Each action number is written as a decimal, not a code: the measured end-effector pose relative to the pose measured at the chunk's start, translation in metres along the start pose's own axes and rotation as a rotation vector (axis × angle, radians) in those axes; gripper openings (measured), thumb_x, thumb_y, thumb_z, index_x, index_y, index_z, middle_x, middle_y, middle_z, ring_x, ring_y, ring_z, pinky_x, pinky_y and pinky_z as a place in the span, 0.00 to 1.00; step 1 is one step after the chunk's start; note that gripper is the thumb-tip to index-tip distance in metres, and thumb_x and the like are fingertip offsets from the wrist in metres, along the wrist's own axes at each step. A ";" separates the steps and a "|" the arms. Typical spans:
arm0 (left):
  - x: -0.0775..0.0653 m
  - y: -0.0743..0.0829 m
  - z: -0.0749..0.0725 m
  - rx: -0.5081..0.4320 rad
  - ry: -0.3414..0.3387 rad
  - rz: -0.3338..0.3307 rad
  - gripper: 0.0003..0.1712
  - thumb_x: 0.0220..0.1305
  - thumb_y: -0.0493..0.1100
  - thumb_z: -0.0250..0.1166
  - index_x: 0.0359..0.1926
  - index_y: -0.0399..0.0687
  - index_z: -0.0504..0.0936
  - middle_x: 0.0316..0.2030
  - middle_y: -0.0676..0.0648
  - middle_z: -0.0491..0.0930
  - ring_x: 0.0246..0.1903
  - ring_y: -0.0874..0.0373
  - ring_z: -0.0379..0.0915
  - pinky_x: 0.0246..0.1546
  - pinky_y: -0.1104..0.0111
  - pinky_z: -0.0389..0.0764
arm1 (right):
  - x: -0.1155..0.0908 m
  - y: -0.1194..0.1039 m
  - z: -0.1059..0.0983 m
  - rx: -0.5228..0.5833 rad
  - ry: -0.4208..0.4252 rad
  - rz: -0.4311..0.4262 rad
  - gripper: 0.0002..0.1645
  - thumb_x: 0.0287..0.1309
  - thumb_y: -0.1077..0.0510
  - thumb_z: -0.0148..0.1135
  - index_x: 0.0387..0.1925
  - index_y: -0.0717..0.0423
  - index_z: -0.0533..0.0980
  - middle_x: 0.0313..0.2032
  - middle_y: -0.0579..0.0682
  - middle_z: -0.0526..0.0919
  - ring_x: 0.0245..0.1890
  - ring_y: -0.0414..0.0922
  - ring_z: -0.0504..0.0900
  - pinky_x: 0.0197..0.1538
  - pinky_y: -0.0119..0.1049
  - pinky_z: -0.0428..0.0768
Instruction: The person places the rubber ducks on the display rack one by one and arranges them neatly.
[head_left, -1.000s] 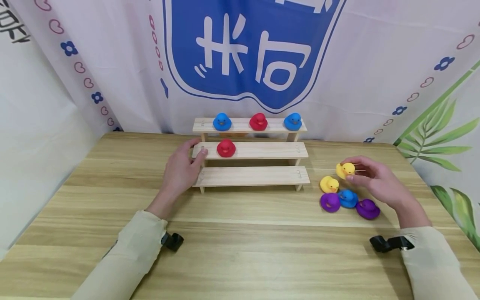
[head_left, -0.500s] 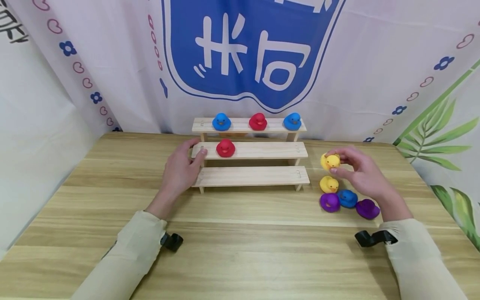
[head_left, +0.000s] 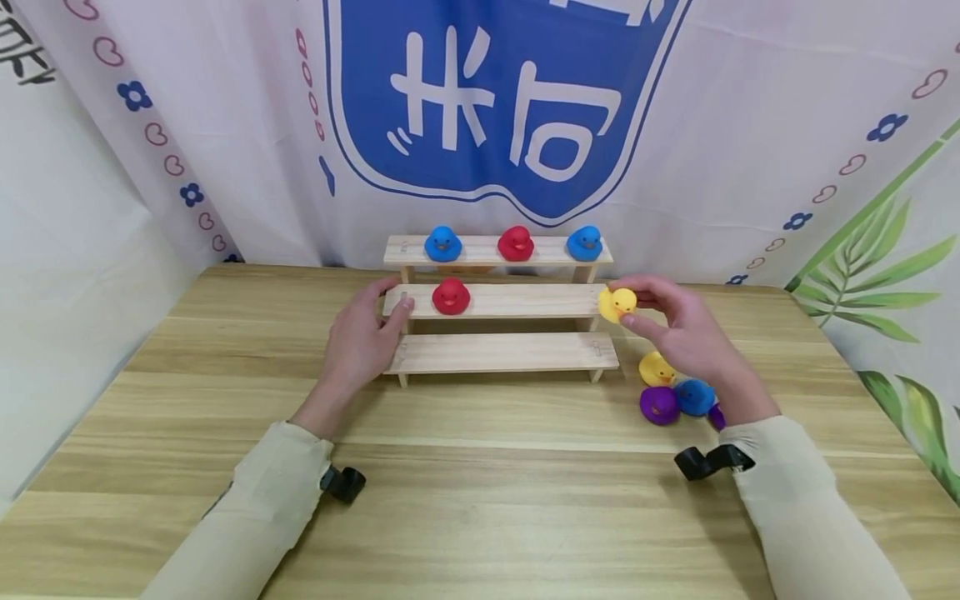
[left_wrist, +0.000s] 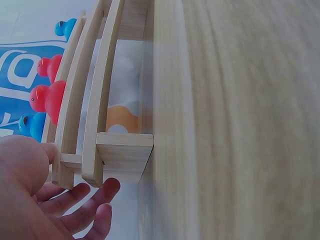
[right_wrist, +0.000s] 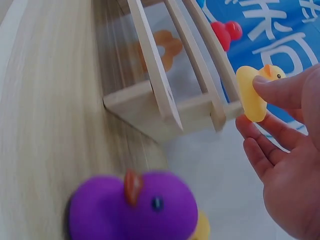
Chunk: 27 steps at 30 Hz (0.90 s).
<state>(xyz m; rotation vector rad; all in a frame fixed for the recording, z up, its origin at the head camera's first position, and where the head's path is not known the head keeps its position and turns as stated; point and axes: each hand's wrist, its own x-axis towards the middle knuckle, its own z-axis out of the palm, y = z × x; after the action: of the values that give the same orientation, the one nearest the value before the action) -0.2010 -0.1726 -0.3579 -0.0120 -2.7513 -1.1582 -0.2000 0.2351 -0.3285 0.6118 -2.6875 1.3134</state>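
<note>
A three-tier wooden display shelf (head_left: 502, 352) stands on the table. My left hand (head_left: 366, 337) holds its left end at the middle tier; in the left wrist view the thumb (left_wrist: 49, 151) lies on that board and the fingers curve round its end. My right hand (head_left: 678, 325) pinches a yellow rubber duck (head_left: 617, 306) between thumb and fingers. This duck is at the right end of the middle tier, overlapping the board's corner in the head view. One red duck (head_left: 451, 297) sits toward the left of the middle tier. The bottom tier bears no ducks.
On the top tier stand a blue duck (head_left: 443, 244), a red duck (head_left: 516, 243) and another blue duck (head_left: 585, 243). Right of the shelf, below my right wrist, lie a yellow duck (head_left: 657, 369), a blue duck (head_left: 695, 397) and purple ducks (head_left: 659, 405), one partly hidden. A printed cloth (head_left: 285, 225) hangs behind.
The right hand has carried the yellow duck leftward and up, from above the loose ducks to the middle tier's right end. My left hand stays put on the shelf.
</note>
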 end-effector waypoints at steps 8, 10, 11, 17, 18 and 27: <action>0.000 0.000 0.000 -0.001 -0.001 0.002 0.34 0.82 0.58 0.55 0.79 0.46 0.67 0.75 0.38 0.72 0.48 0.42 0.81 0.58 0.46 0.81 | 0.013 -0.011 0.018 -0.006 -0.046 -0.033 0.23 0.76 0.63 0.60 0.69 0.53 0.77 0.66 0.53 0.81 0.65 0.53 0.79 0.70 0.44 0.78; 0.000 0.000 -0.001 -0.001 -0.002 -0.001 0.34 0.82 0.58 0.55 0.79 0.46 0.67 0.75 0.38 0.72 0.49 0.42 0.81 0.60 0.45 0.81 | 0.017 -0.013 0.024 0.005 -0.055 -0.045 0.23 0.75 0.64 0.61 0.68 0.53 0.77 0.67 0.53 0.80 0.65 0.52 0.79 0.70 0.51 0.78; 0.000 0.000 -0.001 -0.001 -0.002 -0.002 0.34 0.82 0.58 0.55 0.79 0.46 0.67 0.75 0.38 0.72 0.49 0.42 0.80 0.61 0.44 0.80 | 0.019 -0.014 0.027 0.015 -0.060 -0.053 0.23 0.75 0.64 0.61 0.68 0.53 0.77 0.67 0.53 0.80 0.64 0.52 0.79 0.70 0.54 0.77; -0.001 0.001 -0.001 0.000 -0.005 -0.006 0.34 0.82 0.58 0.55 0.79 0.47 0.67 0.75 0.38 0.71 0.48 0.42 0.81 0.58 0.46 0.81 | 0.029 -0.023 0.042 0.062 -0.085 -0.039 0.23 0.74 0.64 0.62 0.67 0.50 0.78 0.67 0.51 0.80 0.67 0.52 0.77 0.73 0.56 0.75; -0.001 0.001 -0.001 0.000 -0.005 -0.006 0.34 0.82 0.58 0.55 0.79 0.47 0.67 0.75 0.38 0.71 0.47 0.43 0.81 0.56 0.46 0.82 | 0.031 -0.025 0.043 0.064 -0.087 -0.035 0.24 0.74 0.64 0.62 0.67 0.49 0.78 0.67 0.50 0.80 0.68 0.51 0.77 0.73 0.56 0.75; -0.001 0.001 -0.001 0.000 0.001 -0.006 0.34 0.82 0.58 0.55 0.79 0.47 0.67 0.75 0.38 0.71 0.46 0.42 0.82 0.57 0.46 0.82 | 0.043 -0.030 0.054 0.078 -0.136 -0.032 0.24 0.74 0.66 0.61 0.67 0.51 0.78 0.68 0.52 0.78 0.66 0.53 0.77 0.74 0.55 0.75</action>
<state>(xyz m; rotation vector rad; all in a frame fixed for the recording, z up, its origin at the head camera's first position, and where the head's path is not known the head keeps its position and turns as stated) -0.2000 -0.1726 -0.3569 -0.0034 -2.7526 -1.1595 -0.2225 0.1627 -0.3294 0.7773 -2.7295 1.4238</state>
